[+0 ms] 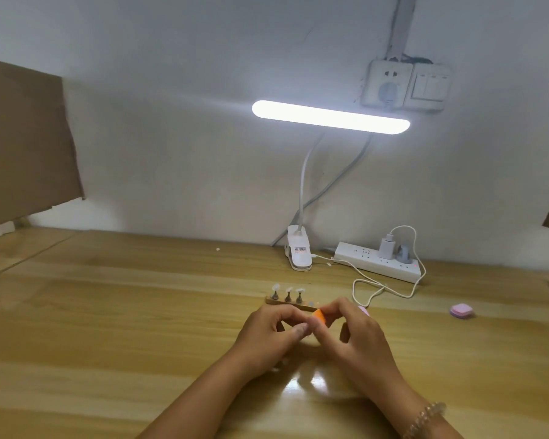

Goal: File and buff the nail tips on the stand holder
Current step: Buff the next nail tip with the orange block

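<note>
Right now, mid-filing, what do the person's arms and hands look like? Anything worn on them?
No sleeves or gloves show on either side. The left hand and its wrist carry nothing. The right hand has a pale beaded bracelet at the wrist. No rings are visible.

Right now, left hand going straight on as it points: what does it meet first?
Probably the orange buffing block, pinched in the right hand just ahead; depth is unclear.
</note>
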{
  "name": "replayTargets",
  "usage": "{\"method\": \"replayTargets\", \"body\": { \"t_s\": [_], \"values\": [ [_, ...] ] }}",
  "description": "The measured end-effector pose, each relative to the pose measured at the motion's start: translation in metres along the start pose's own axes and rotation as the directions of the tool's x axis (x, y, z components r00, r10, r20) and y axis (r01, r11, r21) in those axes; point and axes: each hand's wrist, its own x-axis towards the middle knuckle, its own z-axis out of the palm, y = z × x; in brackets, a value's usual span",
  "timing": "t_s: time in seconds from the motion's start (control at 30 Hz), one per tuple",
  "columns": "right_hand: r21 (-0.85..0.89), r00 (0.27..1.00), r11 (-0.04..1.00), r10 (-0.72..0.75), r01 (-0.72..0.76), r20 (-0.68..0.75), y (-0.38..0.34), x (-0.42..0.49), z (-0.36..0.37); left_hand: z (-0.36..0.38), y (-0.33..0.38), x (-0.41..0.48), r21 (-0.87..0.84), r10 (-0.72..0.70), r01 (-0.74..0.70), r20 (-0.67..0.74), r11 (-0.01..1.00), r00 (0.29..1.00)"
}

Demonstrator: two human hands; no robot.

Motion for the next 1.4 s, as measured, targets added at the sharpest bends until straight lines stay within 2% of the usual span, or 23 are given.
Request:
{"method": "replayTargets", "body": {
  "t_s": [0.07, 0.17, 0.3, 0.4, 0.53, 0.63, 0.77, 0.9, 1.0, 1.07, 1.17, 1.27, 1.4],
  "values": [
    [0.013, 1.0, 1.0, 0.024, -0.024, -0.017, 0.002, 0.001, 0.0, 0.001, 0.0, 0.0, -0.016, 0.008, -0.008, -0.004, 1.0, 1.0],
    [-0.032, 0.996, 0.995, -0.091, 0.091, -0.008, -0.003, -0.004, 0.002, 0.0, 0.001, 0.001, -0.043, 0.007, -0.008, -0.022, 0.999, 1.0],
    [-0.021, 0.999, 1.0, -0.011, 0.01, -0.052, 0.002, -0.001, 0.0, 0.0, 0.0, 0.002, -0.044, 0.018, -0.019, -0.036, 0.999, 0.999],
    [-0.066, 0.996, 0.994, -0.091, 0.091, -0.01, -0.001, -0.004, 0.001, 0.0, 0.0, 0.001, -0.039, 0.017, -0.018, -0.019, 0.999, 1.0],
    [-0.007, 0.999, 1.0, -0.009, 0.008, -0.054, 0.004, 0.0, 0.002, 0.0, -0.001, 0.001, -0.023, 0.024, -0.024, -0.003, 0.999, 1.0],
    [-0.053, 0.994, 0.993, -0.105, 0.104, -0.018, 0.001, -0.002, 0.003, -0.001, 0.001, 0.0, -0.034, 0.02, -0.019, 0.031, 0.999, 0.999],
    [0.027, 0.998, 0.999, -0.019, 0.021, -0.064, 0.005, 0.002, -0.001, -0.001, 0.002, 0.001, -0.045, 0.031, -0.03, 0.02, 0.999, 0.999],
    [-0.083, 0.989, 0.985, -0.149, 0.15, 0.018, 0.0, -0.006, 0.001, -0.003, 0.002, 0.002, -0.06, 0.039, -0.037, 0.048, 0.998, 0.998],
    [-0.067, 0.996, 0.994, -0.083, 0.081, -0.035, 0.002, -0.003, 0.0, -0.005, 0.0, 0.004, -0.101, -0.011, 0.015, 0.04, 0.995, 0.999],
    [-0.098, 0.994, 0.991, -0.097, 0.092, -0.042, 0.001, -0.003, 0.0, -0.007, -0.002, 0.004, -0.091, -0.04, 0.046, 0.068, 0.995, 0.997],
    [-0.027, 0.993, 0.993, -0.111, 0.112, 0.034, 0.0, -0.004, 0.001, -0.01, -0.003, 0.005, -0.073, -0.036, 0.047, 0.139, 0.996, 0.99],
    [0.024, 0.999, 1.0, -0.013, 0.014, -0.031, 0.005, 0.001, -0.001, -0.008, -0.002, 0.004, -0.08, -0.025, 0.038, 0.147, 0.996, 0.989],
    [0.027, 0.994, 0.994, -0.107, 0.106, 0.038, -0.002, -0.004, 0.002, -0.004, -0.003, 0.003, -0.061, -0.018, 0.025, 0.113, 0.998, 0.993]
  ]
}}
